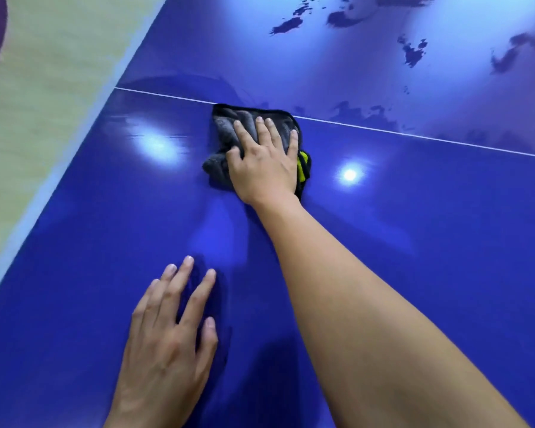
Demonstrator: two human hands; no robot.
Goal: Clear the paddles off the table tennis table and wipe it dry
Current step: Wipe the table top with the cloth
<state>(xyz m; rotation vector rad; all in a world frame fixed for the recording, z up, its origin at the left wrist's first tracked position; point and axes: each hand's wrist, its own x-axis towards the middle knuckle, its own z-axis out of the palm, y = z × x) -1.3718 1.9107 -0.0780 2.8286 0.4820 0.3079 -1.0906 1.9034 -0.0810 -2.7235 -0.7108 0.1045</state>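
Blue table tennis table (pixel 414 242) fills your view. Your left hand (pixel 167 329) rests flat on it near you, grip open, fingers spread, empty. Your right hand (pixel 263 162), fingers straight, presses a gray cloth (pixel 223 122) against the white line (pixel 383 131). Dark wet patches (pixel 286 26) lie beyond.

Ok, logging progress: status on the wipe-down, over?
Right hand flat on cloth at the white line. Left hand flat on bare table. Puddles lie beyond the line. No paddles in view.
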